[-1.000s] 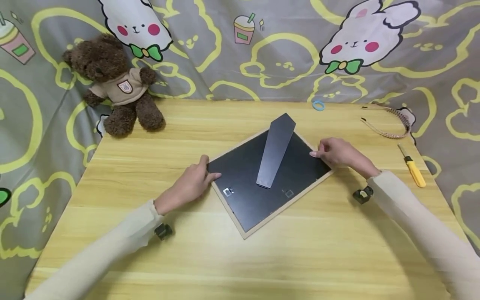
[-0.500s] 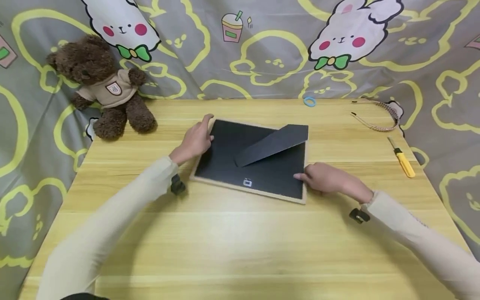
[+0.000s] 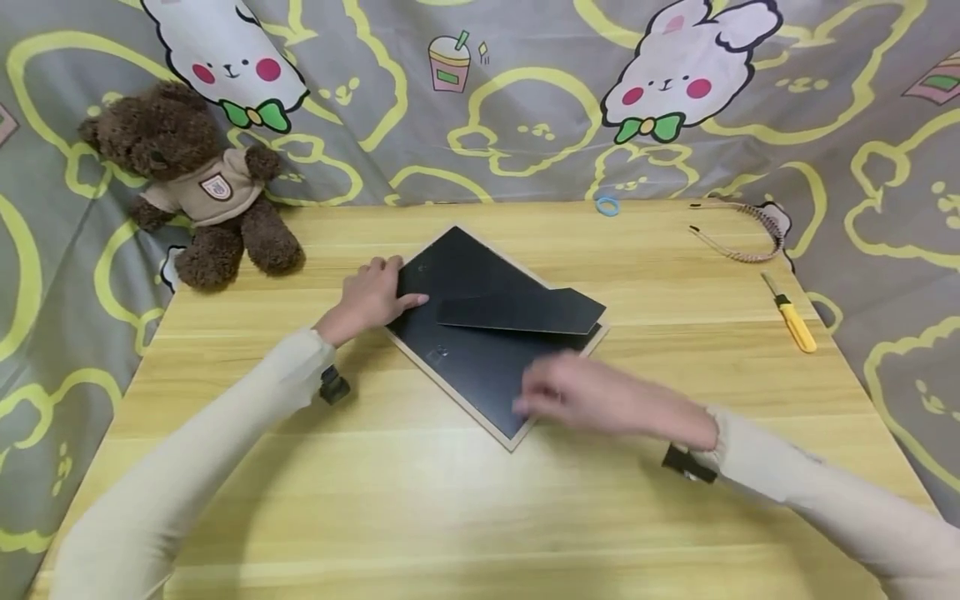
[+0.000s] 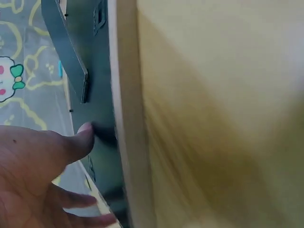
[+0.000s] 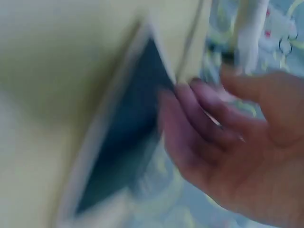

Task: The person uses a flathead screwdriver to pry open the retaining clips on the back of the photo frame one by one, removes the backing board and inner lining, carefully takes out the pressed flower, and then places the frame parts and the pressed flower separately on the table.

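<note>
A picture frame (image 3: 480, 387) with a black back and pale wooden rim lies face down on the table, turned cornerwise in the head view. Its black easel stand (image 3: 525, 311) sticks up from the back and points right. My left hand (image 3: 367, 298) holds the frame's left side, thumb on the black back and fingers along the outer edge. In the left wrist view the thumb (image 4: 83, 140) touches the back near the rim. My right hand (image 3: 581, 392), blurred, is at the lower right edge with loosely bent fingers; no grip on the frame shows in the right wrist view.
A brown teddy bear (image 3: 195, 187) sits at the back left against the patterned cloth (image 3: 360, 100). A blue ring (image 3: 607, 206), a headband (image 3: 757, 233) and a yellow-handled screwdriver (image 3: 791, 317) lie at the back right of the wooden table (image 3: 360, 500).
The picture frame has turned clockwise, its stand swinging from pointing up to pointing right. My right hand has let go of the right edge and moved left and toward me.
</note>
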### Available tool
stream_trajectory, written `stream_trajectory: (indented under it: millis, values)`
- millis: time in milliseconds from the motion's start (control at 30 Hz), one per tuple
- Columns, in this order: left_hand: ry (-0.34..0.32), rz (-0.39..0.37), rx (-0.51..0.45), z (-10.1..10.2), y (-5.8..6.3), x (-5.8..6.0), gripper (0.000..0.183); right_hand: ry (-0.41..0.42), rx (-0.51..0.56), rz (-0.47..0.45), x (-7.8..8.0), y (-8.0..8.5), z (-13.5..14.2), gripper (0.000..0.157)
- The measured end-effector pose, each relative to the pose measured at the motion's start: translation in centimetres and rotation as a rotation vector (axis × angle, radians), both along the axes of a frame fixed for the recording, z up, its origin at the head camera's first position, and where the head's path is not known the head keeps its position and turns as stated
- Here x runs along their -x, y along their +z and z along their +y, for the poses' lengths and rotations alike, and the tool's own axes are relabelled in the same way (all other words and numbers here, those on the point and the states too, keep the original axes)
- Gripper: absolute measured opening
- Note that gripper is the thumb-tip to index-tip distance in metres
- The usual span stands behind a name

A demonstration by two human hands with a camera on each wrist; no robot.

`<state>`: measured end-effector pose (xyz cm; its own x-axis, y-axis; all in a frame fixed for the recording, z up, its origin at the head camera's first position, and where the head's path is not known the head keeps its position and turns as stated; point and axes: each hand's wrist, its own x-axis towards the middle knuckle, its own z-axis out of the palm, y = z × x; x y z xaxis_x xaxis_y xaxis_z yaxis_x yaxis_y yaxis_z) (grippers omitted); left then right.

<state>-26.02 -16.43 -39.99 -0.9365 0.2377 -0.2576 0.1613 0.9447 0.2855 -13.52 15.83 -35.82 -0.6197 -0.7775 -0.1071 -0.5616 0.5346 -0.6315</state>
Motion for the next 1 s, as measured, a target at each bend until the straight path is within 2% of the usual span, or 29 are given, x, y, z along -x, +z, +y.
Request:
stream_trajectory:
  millis: [67,100,133,200,233,300,367,467,600,667,733,833,933,1000]
  values:
    - [0.012,-0.008,0.026,-0.5,-0.1,-0.8,0.080,-0.155,0.005,0.189,2.1,1.1,0.7,0.020]
    - [0.015,-0.007,0.024,-0.6,-0.1,-1.0,0.079,-0.213,-0.006,0.244,3.5,1.4,1.3,0.020]
    - [0.011,-0.002,0.017,-0.7,-0.2,-1.2,0.078,-0.262,-0.041,0.257,4.8,1.6,1.9,0.021]
    - [-0.008,0.011,-0.004,-0.7,-0.4,-1.3,0.077,-0.291,-0.114,0.180,7.2,1.4,3.2,0.026]
    - [-0.015,0.015,-0.017,-0.7,-0.5,-1.3,0.077,-0.281,-0.144,0.126,8.0,0.9,3.7,0.028]
    - [-0.025,0.013,-0.050,-0.8,-0.6,-1.3,0.077,-0.231,-0.136,0.015,9.0,-0.6,4.4,0.028]
    - [-0.042,0.007,-0.088,-1.1,-0.7,-1.1,0.076,-0.200,-0.096,-0.068,8.9,-2.3,4.6,0.025]
    - [-0.100,0.003,-0.152,-1.7,-0.8,-0.2,0.075,-0.201,-0.026,-0.123,7.4,-3.7,4.1,0.030]
    - [-0.185,0.019,-0.185,-2.0,-0.8,1.7,0.070,-0.216,-0.024,-0.228,5.0,-3.4,2.5,0.045]
    - [-0.177,0.047,-0.174,-1.7,-1.0,2.3,0.067,-0.229,-0.026,-0.293,4.3,-2.9,1.4,0.054]
    - [-0.130,0.093,-0.159,-1.3,-1.1,2.4,0.064,-0.245,-0.007,-0.343,4.3,-2.4,0.5,0.057]
    - [-0.047,0.171,-0.151,-0.7,-1.1,1.5,0.063,-0.279,0.036,-0.427,5.4,-2.6,-0.8,0.046]
    - [-0.007,0.241,-0.165,-0.5,-1.2,-0.6,0.059,-0.291,0.069,-0.536,6.4,-3.9,-1.5,0.026]
    - [0.000,0.265,-0.199,-0.6,-1.4,-2.1,0.054,-0.319,0.119,-0.617,6.4,-4.8,-1.5,0.025]
